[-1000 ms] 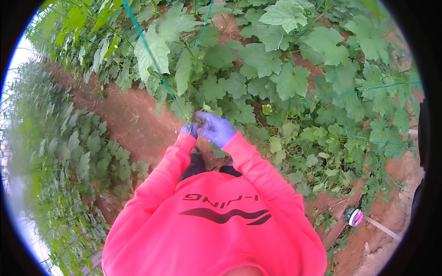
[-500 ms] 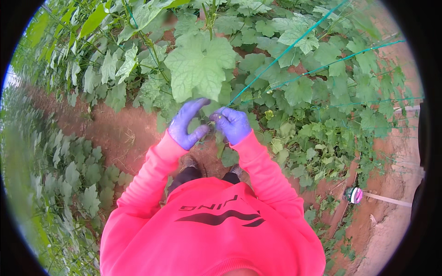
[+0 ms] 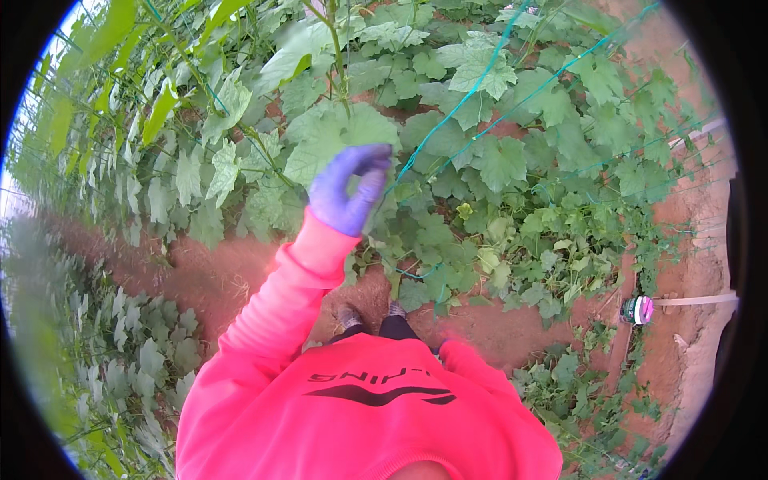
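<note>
Green twine just R of L fingers, broad leaf right behind 'em.
Twine (image 3: 462, 102) slants down from upper R, its lower end beside/behind gloved L hand (image 3: 330, 188); contact unclear. Broad leaf (image 3: 340, 126) shows past the knuckles. L fingers (image 3: 362, 156) curled twd thumb, tips close, gap btwn; can't tell if they pinch anything. R hand hidden past pink R sleeve (image 3: 472, 360), so its grip can't be told. Farther out: vines all round, red soil (image 3: 216, 276) below, round tub (image 3: 638, 310) far R.
</note>
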Demonstrator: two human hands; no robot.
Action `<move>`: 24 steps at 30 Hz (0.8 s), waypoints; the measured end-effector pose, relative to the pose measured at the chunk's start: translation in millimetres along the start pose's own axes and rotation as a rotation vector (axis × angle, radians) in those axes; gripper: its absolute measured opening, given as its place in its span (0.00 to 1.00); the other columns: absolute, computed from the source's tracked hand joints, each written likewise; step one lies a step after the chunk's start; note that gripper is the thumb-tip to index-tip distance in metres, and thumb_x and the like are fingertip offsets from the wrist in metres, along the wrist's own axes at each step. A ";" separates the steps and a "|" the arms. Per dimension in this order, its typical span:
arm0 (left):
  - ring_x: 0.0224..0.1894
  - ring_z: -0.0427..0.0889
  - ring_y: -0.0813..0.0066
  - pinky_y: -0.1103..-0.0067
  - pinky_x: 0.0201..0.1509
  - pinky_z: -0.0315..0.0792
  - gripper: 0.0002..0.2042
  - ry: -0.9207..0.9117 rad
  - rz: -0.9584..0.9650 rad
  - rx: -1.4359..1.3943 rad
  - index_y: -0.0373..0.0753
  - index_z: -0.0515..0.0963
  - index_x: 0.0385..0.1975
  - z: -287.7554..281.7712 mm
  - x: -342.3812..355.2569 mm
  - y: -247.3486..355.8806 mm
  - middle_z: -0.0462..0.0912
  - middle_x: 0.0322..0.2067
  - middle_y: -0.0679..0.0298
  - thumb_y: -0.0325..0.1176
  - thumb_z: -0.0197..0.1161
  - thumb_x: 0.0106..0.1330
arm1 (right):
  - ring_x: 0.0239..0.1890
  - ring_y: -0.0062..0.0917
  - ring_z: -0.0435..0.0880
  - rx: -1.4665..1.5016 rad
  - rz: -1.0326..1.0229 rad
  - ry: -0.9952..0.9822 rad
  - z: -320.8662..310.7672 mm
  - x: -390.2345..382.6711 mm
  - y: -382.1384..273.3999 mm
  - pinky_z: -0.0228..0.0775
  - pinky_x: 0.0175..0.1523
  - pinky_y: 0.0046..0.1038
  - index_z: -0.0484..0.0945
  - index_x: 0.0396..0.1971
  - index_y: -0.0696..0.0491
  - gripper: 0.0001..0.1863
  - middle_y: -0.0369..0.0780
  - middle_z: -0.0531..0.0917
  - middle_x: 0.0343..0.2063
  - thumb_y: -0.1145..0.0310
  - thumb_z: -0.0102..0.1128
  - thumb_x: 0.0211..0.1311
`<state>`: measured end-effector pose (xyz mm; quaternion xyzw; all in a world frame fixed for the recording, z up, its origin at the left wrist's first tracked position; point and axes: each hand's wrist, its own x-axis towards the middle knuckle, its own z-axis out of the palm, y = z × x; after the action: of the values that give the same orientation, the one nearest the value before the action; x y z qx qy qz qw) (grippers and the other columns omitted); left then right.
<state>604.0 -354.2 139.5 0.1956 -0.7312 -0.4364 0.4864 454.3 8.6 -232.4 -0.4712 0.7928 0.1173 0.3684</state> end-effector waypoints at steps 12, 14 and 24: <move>0.21 0.69 0.79 0.81 0.31 0.69 0.24 0.164 0.094 0.507 0.43 0.71 0.48 -39.1 82.1 -85.5 0.75 0.31 0.66 0.29 0.66 0.48 | 0.16 0.10 0.63 1.207 -0.896 0.390 -345.4 -35.7 -230.9 0.56 0.21 0.17 0.76 0.27 0.56 0.06 0.30 0.70 0.12 0.69 0.59 0.54; 0.21 0.69 0.80 0.81 0.30 0.69 0.23 0.154 0.009 0.388 0.44 0.71 0.48 -34.3 86.7 -93.3 0.75 0.30 0.66 0.28 0.66 0.48 | 0.16 0.11 0.69 1.154 -0.987 0.901 -428.1 -39.6 -260.7 0.62 0.22 0.17 0.75 0.28 0.54 0.09 0.32 0.74 0.14 0.68 0.64 0.50; 0.25 0.74 0.73 0.79 0.30 0.70 0.14 0.187 0.133 0.447 0.38 0.75 0.37 -20.9 84.9 -84.7 0.73 0.29 0.62 0.30 0.65 0.49 | 0.19 0.20 0.74 0.810 -1.015 0.624 -543.2 -21.5 -300.1 0.67 0.27 0.23 0.79 0.27 0.57 0.12 0.39 0.79 0.19 0.62 0.59 0.53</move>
<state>572.4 -469.8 118.2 0.2894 -0.7725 -0.2111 0.5243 453.3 -425.3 211.8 -0.6194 0.5256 -0.5118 0.2795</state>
